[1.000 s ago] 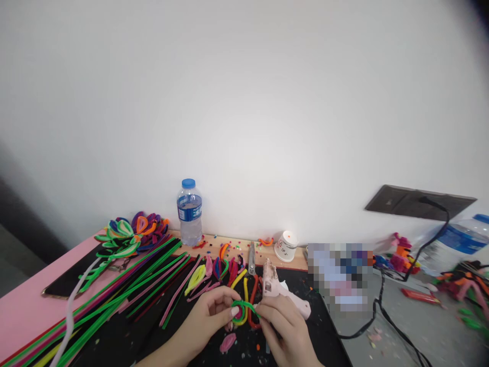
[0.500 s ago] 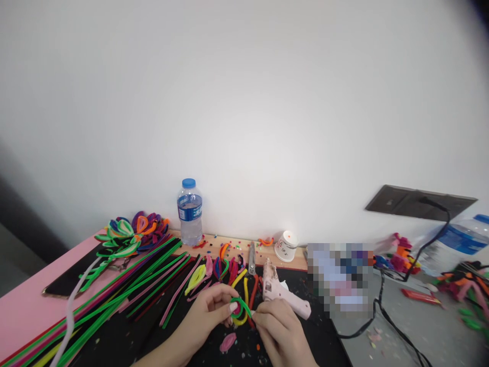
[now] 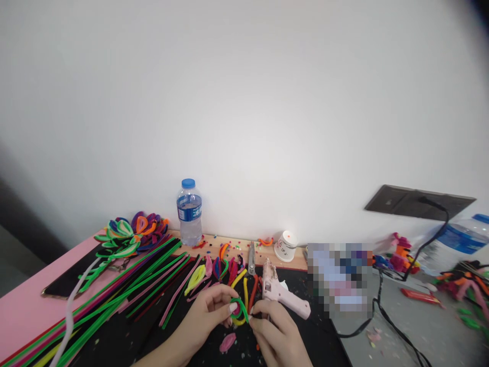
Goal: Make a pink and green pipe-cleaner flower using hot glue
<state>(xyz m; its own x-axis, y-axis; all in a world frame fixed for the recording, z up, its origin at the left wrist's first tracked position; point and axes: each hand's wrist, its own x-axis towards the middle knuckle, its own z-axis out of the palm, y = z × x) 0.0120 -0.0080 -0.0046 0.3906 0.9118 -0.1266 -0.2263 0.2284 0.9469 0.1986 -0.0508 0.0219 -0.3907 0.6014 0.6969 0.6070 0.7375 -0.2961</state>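
Note:
Between my two hands is a small coil of green pipe cleaner [image 3: 242,307] with pink and yellow inside its curve. My left hand [image 3: 210,313] pinches the coil between thumb and fingers. At the coil's right side, my right hand [image 3: 277,329] has its fingertips closed on the loose green end. A pink pipe-cleaner petal [image 3: 228,342] lies on the black mat just below. Behind my hands are yellow [image 3: 245,290] and red pipe-cleaner pieces [image 3: 253,291]. A pale pink glue gun [image 3: 284,293] rests just beyond my right hand.
Long pipe cleaners [image 3: 114,300] spread across the left, beside a finished flower bunch [image 3: 126,232] and a phone [image 3: 64,278]. A water bottle [image 3: 190,214], scissors [image 3: 251,259] and an upturned paper cup [image 3: 286,246] stand or lie at the back. Black cables [image 3: 378,300] cross the grey surface right.
My right hand has moved slightly left and turned, bending the green end downward closer around the coil. My left hand stays in place.

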